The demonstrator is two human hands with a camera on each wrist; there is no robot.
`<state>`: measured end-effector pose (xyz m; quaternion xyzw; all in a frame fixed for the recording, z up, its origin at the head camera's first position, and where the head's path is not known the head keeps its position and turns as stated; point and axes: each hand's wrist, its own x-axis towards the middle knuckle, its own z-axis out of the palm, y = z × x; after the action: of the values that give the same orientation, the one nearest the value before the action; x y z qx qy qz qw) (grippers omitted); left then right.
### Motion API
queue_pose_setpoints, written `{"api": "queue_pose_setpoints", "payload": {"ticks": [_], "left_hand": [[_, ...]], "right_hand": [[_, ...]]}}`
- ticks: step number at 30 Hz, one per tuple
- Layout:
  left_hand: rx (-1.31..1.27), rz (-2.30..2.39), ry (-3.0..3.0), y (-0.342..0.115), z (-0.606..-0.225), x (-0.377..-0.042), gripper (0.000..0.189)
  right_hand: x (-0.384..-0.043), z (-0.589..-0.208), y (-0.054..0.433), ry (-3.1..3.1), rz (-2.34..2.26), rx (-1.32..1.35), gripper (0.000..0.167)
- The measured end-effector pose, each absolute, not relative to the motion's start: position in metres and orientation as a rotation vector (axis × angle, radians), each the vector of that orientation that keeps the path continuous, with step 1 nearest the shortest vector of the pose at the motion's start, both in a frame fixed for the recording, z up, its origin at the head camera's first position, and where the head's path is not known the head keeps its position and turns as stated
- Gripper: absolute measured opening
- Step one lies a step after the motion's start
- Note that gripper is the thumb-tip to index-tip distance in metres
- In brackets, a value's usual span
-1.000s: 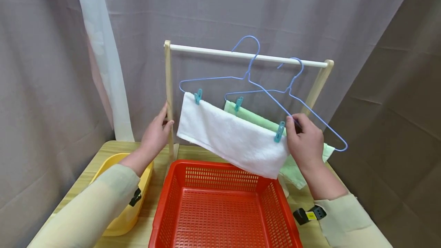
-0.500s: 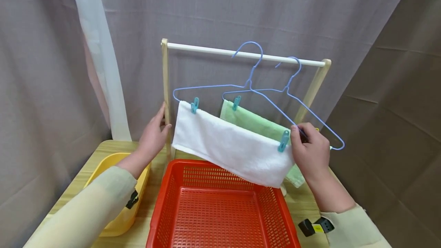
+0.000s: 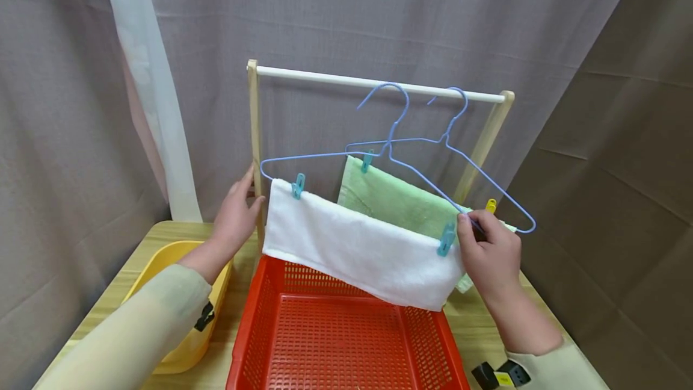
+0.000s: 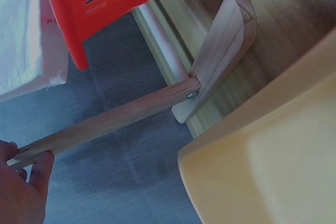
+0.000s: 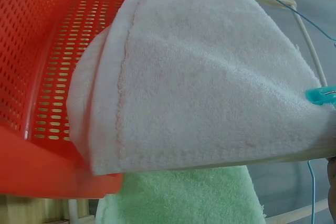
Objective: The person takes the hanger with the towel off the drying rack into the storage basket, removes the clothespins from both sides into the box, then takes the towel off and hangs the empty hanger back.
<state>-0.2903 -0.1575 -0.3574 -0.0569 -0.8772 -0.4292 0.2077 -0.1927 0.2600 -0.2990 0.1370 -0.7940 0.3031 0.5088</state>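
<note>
My right hand (image 3: 491, 251) pinches the lower right corner of a blue wire hanger (image 3: 417, 172). A white towel (image 3: 357, 248) hangs from this hanger, held by teal clothespins (image 3: 446, 239). The hanger's hook overlaps the white rail (image 3: 325, 78) in the head view; whether it bears on the rail I cannot tell. With thumb and fingers on either side, my left hand (image 3: 234, 212) grips the left post (image 4: 105, 121) of the wooden drying rack (image 3: 253, 119). Behind, a second blue hanger (image 3: 479, 167) hangs on the rail with a green towel (image 3: 397, 194).
A red perforated basket (image 3: 238, 342) stands under the white towel at the front. Left of it, partly behind my left forearm, is a yellow tub (image 3: 162, 257). A yellow clothespin (image 3: 491, 206) shows behind my right hand. Grey curtains (image 3: 303, 11) enclose the wooden table (image 3: 162, 233).
The right hand has moved down and slightly right, lowering the front hanger and white towel; the hook has dropped from above the rail to its level. The left hand stays on the post.
</note>
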Motion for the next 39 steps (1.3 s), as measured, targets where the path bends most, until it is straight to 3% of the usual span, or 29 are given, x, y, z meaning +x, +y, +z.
{"api": "queue_pose_setpoints", "payload": {"ticks": [19, 27, 39], "left_hand": [[-0.172, -1.218, -2.399, -0.160, -0.356, -0.290, 0.071], [-0.167, -1.288, -2.355, -0.164, -0.357, -0.291, 0.054], [-0.168, -1.423, -2.297, -0.178, -0.347, -0.261, 0.040]], "right_hand": [[-0.184, -0.317, 0.269, -1.855, 0.745, 0.453, 0.011], [-0.183, -0.321, 0.270, -1.849, 0.774, 0.427, 0.009], [-0.181, -0.320, 0.273, -1.830, 0.759, 0.459, 0.013]]}}
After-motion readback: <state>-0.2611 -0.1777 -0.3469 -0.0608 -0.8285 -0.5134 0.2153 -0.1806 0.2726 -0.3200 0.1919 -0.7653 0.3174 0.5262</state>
